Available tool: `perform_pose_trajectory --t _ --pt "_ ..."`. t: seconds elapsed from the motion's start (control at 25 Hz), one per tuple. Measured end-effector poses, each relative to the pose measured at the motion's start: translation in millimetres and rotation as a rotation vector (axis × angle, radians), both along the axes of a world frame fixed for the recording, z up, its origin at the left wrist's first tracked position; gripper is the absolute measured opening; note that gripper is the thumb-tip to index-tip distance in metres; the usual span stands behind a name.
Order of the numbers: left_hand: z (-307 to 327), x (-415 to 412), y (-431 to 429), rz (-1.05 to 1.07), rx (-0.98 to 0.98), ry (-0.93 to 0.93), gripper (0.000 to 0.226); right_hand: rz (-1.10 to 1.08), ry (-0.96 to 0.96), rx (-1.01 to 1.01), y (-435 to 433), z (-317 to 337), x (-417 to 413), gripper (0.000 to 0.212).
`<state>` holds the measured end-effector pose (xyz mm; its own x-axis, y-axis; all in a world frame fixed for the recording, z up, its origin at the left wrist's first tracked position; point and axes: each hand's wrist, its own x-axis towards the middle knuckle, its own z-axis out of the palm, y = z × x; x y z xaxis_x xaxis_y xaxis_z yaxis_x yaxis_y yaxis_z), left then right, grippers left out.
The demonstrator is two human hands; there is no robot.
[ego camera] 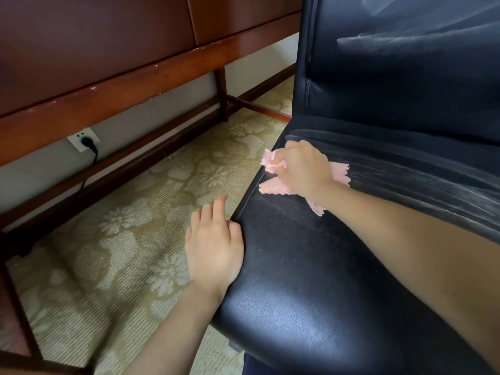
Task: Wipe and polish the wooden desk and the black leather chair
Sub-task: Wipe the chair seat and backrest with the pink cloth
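The black leather chair [311, 280] fills the right side, seat toward me and backrest rising at the upper right. My right hand [303, 169] grips a bunched pink cloth [273, 186] and presses it on the seat near its far left corner. Damp wipe streaks cross the seat behind that hand and the backrest. My left hand [213, 247] rests with straight fingers against the seat's left edge. The wooden desk [113, 63] spans the upper left, seen from below its front.
A patterned beige carpet [140, 212] lies under the desk. A wall socket [82, 139] with a black plug and cable sits below the desk's edge. The desk's legs and low crossbars [221, 96] run along the wall and floor.
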<state>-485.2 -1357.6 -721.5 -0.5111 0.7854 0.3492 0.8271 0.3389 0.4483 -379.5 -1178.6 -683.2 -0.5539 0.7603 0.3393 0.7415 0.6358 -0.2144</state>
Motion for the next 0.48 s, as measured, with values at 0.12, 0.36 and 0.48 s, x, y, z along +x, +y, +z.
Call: perform_pose_trajectory --t 0.12,0.36,0.48 --pt "0.9 0.1 -0.7 0.011 -0.019 0.022 0.067 0.113 0.047 -0.056 -17.0 3.3 7.6 0.018" --pt "1.8 2.6 -2.9 0.004 -0.036 0.005 0.065 0.434 0.039 -0.138 -77.4 2.7 50.7 0.031" --pt "1.0 3.8 -4.2 0.004 -0.039 0.009 0.062 0.507 -0.054 -0.141 -101.6 2.7 76.3 0.052"
